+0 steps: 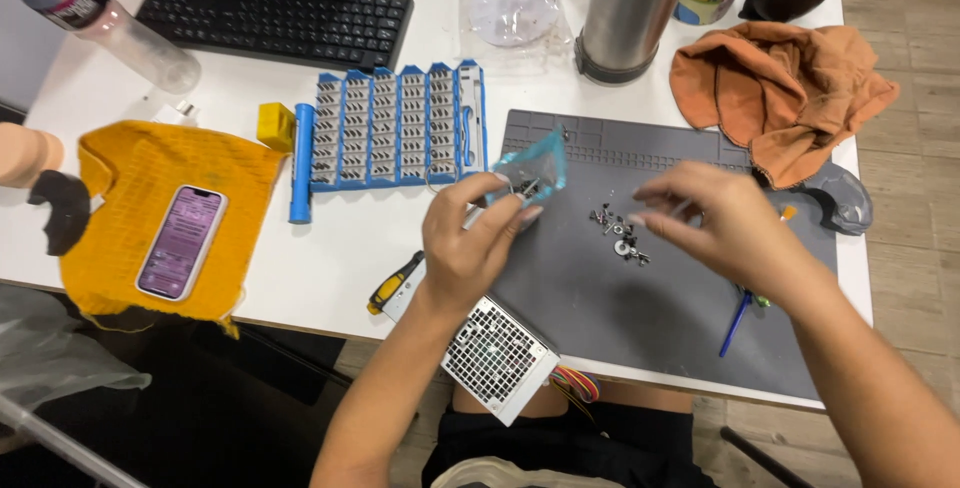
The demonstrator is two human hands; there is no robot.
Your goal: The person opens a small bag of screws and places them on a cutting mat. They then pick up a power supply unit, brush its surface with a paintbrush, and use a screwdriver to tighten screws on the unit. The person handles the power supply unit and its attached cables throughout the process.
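My left hand [475, 248] holds a small clear blue-tinted plastic bag [532, 170] by its lower edge, above the left end of the grey work mat [600, 298]. My right hand [712, 220] hovers blurred over the mat, fingers pinched together just right of a small pile of loose screws and washers [620, 233]; whether it holds a screw I cannot tell. A metal power supply box with a perforated grille [497, 356] lies under my left wrist at the table's front edge, coloured wires trailing off it.
A blue screwdriver-bit rack [395, 128] lies left of the mat. A phone [181, 242] rests on a yellow cloth [120, 198]. An orange rag [785, 88], steel flask [632, 13], keyboard [275, 18], yellow-handled screwdriver [393, 285] and blue pen [735, 323] are around.
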